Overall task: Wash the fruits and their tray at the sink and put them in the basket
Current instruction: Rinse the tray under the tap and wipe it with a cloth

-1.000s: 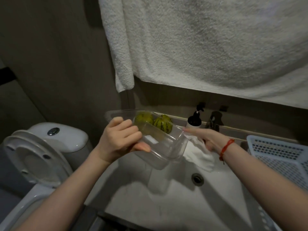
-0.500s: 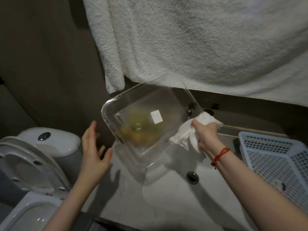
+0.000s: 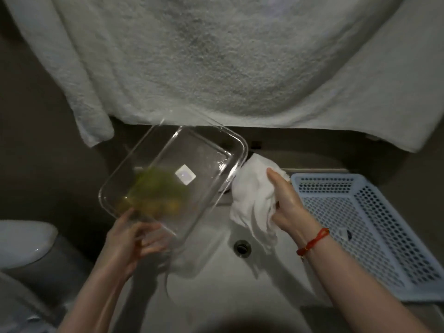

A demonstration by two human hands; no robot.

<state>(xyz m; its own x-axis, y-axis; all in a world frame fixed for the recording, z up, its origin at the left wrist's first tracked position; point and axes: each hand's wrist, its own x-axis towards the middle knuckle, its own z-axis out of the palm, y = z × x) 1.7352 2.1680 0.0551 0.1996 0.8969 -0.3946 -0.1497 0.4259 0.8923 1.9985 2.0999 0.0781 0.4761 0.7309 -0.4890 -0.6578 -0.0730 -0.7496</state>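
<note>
Left hand (image 3: 131, 239) holds clear tray (image 3: 206, 159), tipped, frame middle; right hand (image 3: 288, 207) grips white cloth (image 3: 249, 188) beside it.

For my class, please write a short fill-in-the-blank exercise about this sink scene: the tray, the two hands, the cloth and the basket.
1. The clear rectangular plastic tray is held up, tilted, above the white ____.
2. The right hand grips a crumpled white ____.
3. The light blue perforated plastic basket sits to the ____ of the sink.
4. The left hand touches the tray at its ____ edge.

Missing words: sink; cloth; right; lower
</note>
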